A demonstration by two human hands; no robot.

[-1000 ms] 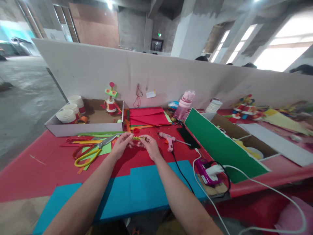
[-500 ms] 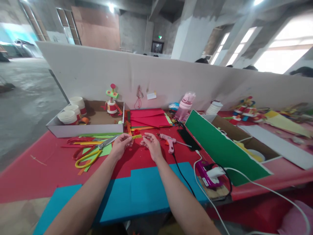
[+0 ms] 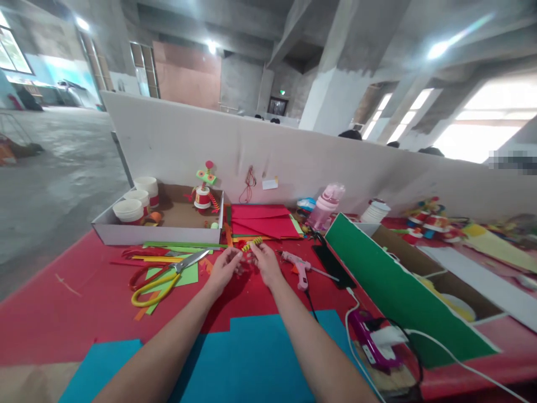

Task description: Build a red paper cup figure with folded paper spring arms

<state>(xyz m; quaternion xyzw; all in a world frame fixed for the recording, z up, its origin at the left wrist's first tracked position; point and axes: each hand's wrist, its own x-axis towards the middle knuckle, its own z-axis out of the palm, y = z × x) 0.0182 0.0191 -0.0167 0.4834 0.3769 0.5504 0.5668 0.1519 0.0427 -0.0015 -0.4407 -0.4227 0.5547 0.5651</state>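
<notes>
A small folded paper spring (image 3: 252, 244), yellow with dark stripes, is pinched in the fingers of my right hand (image 3: 267, 263). My left hand (image 3: 225, 270) is just left of it, fingertips drawn together; whatever they hold, if anything, is hidden. A small red piece (image 3: 241, 245) shows behind the fingertips, beside the spring's left end. Right of my right hand lies a pink glue gun (image 3: 301, 267) with a glue stick in its back. Large scissors (image 3: 168, 278) with red and yellow handles rest left of my left hand.
A shallow box (image 3: 157, 235) holds paper cups (image 3: 128, 211) and a paper-cup robot figure (image 3: 202, 197). Red paper sheets (image 3: 264, 221) lie behind my hands, blue sheets (image 3: 260, 350) in front. A phone (image 3: 333, 266), purple power strip (image 3: 373, 341) and green-sided box (image 3: 403, 291) stand right.
The spring has passed from my left fingers into my right hand's pinch and now tilts up to the right. My left hand has let go of its end. The camera view has shifted.
</notes>
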